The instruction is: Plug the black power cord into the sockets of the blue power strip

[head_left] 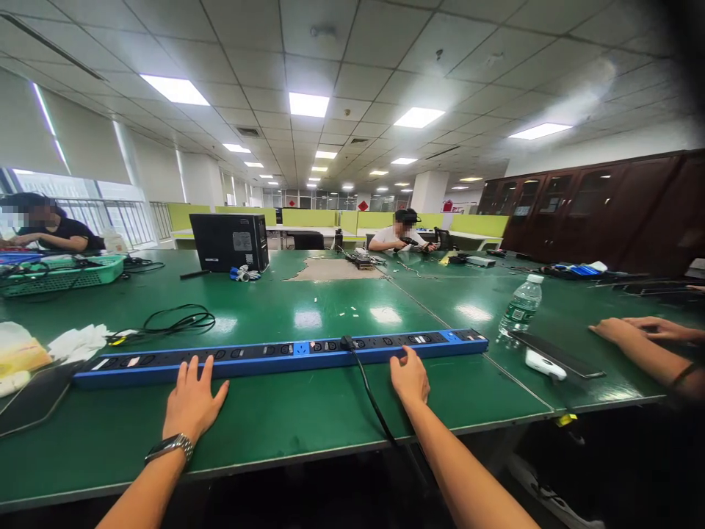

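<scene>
A long blue-and-black power strip (253, 365) lies across the green table in front of me, with many sockets along its top. My left hand (192, 397) rests on its left part, fingers stretched and spread over the front edge. A watch is on that wrist. My right hand (410, 376) is curled at the strip's front edge, right of the middle; whatever its fingers hold, if anything, is hidden. Between the hands, a black plug (348, 343) sits in one socket, and its black cable (370, 393) runs down over the table's near edge.
Left are a coiled cable (184, 319), tissues (80, 342) and a green basket (99, 272). A computer tower (228, 242) stands behind. Right are a water bottle (522, 305), a dark phone (556, 354), a white case (545, 364) and another person's hands (620, 330). Two people sit farther off.
</scene>
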`<state>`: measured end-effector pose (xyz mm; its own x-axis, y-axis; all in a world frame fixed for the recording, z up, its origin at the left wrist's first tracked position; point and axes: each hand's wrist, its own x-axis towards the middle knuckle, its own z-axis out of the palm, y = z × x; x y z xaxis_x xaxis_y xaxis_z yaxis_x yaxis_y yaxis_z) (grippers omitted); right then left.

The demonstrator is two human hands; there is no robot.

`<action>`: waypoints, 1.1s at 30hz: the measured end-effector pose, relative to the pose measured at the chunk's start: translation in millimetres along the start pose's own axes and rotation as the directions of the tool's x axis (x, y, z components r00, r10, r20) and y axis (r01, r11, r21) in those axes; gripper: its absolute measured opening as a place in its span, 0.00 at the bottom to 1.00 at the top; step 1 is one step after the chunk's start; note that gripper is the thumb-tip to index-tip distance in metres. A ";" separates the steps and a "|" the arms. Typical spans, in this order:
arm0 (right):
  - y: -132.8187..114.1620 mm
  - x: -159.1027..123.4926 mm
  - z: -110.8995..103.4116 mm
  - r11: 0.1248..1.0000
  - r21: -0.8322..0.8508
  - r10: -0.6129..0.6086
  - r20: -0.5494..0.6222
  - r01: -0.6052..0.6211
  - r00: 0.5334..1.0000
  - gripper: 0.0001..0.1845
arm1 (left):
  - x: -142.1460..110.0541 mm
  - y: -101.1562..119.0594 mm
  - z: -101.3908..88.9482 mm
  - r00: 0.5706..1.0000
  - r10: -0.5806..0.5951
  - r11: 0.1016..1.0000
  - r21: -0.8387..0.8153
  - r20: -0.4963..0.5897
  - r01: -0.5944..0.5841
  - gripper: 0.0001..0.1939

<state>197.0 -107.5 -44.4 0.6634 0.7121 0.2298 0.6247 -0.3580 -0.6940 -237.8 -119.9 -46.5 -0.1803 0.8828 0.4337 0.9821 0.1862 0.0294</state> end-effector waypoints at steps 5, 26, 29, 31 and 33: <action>0.4 0.7 -0.5 1.000 -0.014 0.009 0.014 -0.009 1.000 0.26 | -0.4 0.2 -0.9 1.000 -0.002 1.000 0.013 0.012 0.002 0.34; -0.4 0.9 -2.6 0.999 -0.020 0.033 0.058 -0.032 0.998 0.27 | 0.3 -1.1 0.7 0.999 -0.010 1.000 -0.015 0.035 0.010 0.34; -0.4 0.9 -2.7 0.999 -0.019 0.040 0.061 -0.039 0.997 0.27 | -0.7 -0.3 -1.2 0.999 -0.012 1.000 -0.013 0.037 0.013 0.34; -0.3 1.0 -2.7 0.999 -0.020 0.042 0.060 -0.041 0.997 0.27 | -1.2 0.3 -2.2 0.999 -0.017 1.000 -0.015 0.040 0.018 0.34; -0.1 1.1 -2.7 0.999 -0.021 0.040 0.061 -0.039 0.997 0.27 | -1.6 0.8 -2.9 0.999 -0.019 1.000 -0.018 0.042 0.020 0.34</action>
<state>198.8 -108.2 -42.2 0.6616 0.7327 0.1593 0.6068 -0.3984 -0.6877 -236.5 -122.4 -44.6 -0.2013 0.8963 0.3952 0.9791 0.1962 0.0538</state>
